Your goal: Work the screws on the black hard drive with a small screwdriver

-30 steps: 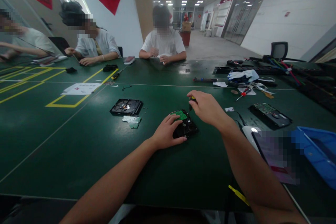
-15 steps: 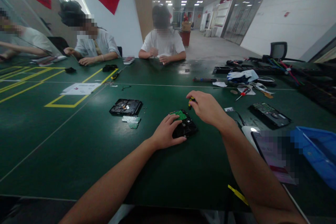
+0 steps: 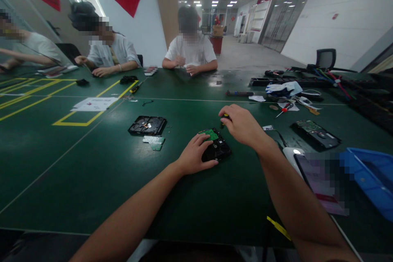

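A black hard drive (image 3: 220, 150) with a green circuit board (image 3: 211, 133) lies on the green table in front of me. My left hand (image 3: 196, 153) holds it down, fingers over the board side and thumb along the near edge. Above the drive's far right corner, my right hand (image 3: 238, 123) grips a small yellow-and-black screwdriver (image 3: 225, 116) by its handle. The shaft points down to that corner; whether the tip sits in a screw is too small to tell. To the left are another opened drive (image 3: 147, 125) and a detached circuit board (image 3: 154, 142).
On the right lie a third drive (image 3: 316, 134), a phone (image 3: 321, 184), a blue bin (image 3: 371, 180) and a red screwdriver (image 3: 285, 109). Gloves (image 3: 284, 89) and cables are farther back. Several people sit across the table; a paper sheet (image 3: 93, 104) lies at left.
My right hand has shifted very slightly on the screwdriver, and less of the handle shows. My left hand and the hard drive stay where they were.
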